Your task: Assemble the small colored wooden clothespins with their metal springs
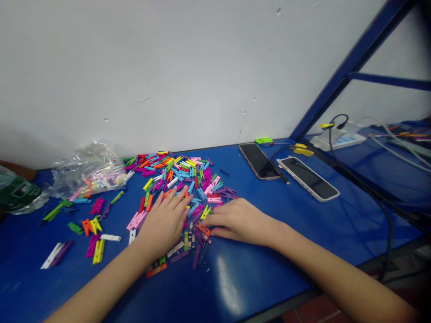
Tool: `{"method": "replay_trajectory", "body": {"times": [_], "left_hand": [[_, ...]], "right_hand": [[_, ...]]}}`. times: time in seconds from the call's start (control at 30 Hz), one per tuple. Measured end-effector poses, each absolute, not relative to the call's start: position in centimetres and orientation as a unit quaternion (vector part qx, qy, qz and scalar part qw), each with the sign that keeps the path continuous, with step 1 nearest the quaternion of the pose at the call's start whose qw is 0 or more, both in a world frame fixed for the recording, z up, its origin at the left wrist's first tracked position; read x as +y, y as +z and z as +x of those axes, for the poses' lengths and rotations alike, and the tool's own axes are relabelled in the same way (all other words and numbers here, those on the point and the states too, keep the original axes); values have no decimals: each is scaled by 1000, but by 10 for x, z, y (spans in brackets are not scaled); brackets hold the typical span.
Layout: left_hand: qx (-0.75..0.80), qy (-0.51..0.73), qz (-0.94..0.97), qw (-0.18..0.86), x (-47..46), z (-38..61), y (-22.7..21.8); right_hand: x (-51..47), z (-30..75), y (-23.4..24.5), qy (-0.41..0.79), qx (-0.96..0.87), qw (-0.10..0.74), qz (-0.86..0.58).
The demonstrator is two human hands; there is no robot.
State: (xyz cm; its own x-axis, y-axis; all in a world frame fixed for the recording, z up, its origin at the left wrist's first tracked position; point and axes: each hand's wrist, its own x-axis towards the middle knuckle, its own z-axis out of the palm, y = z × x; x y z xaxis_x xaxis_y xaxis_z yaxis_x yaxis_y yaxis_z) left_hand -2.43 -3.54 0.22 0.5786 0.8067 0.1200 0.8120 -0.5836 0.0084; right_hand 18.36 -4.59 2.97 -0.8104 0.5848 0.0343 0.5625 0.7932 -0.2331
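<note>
A heap of small, many-coloured clothespins (183, 168) is spread over the blue table. My left hand (164, 220) lies flat on the near left part of the heap, its fingers stretched out and pointing away. Close beside it, my right hand (235, 220) has its thumb and forefinger closed around an orange clothespin (202, 229) at the heap's right edge. A yellow-green clothespin (205, 211) lies by the right fingertips. Purple and wooden-edged clothespins (188, 240) lie between the hands. My left palm hides some of the pins beneath it.
Loose clothespins (97, 250) lie in small groups at the left. A clear plastic bag (94, 170) holding more pins rests by the wall, near a green object (18, 190). At the right are two phones (259, 161), cables (367, 188) and a blue metal frame (350, 67).
</note>
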Motion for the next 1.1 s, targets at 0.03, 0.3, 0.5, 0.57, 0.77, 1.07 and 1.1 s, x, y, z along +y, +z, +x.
{"method": "replay_trajectory", "body": {"times": [0.03,0.3,0.5,0.57,0.77,1.07,1.1], "left_hand": [[-457,-56,-888,24,-35,-24,2],[-457,-56,-887,24,-35,-23,2],[-456,-67,-887,19,-36,-24,2],[-457,-65,-887,18,-36,-24,3],[-461,-64,-885,15,-35,-23,3],[-458,-73,-886,12,-35,-24,2],[-458,-73,-886,13,-35,-23,2]], "right_hand": [[-46,183,29,104,-947,54,-299],[-48,179,28,99,-944,44,-313],[-47,182,27,65,-947,66,-309],[-47,183,27,64,-946,73,-310],[-51,181,32,105,-947,83,-293],[-66,166,26,105,-962,47,-246],[-67,165,24,98,-966,43,-237]]}}
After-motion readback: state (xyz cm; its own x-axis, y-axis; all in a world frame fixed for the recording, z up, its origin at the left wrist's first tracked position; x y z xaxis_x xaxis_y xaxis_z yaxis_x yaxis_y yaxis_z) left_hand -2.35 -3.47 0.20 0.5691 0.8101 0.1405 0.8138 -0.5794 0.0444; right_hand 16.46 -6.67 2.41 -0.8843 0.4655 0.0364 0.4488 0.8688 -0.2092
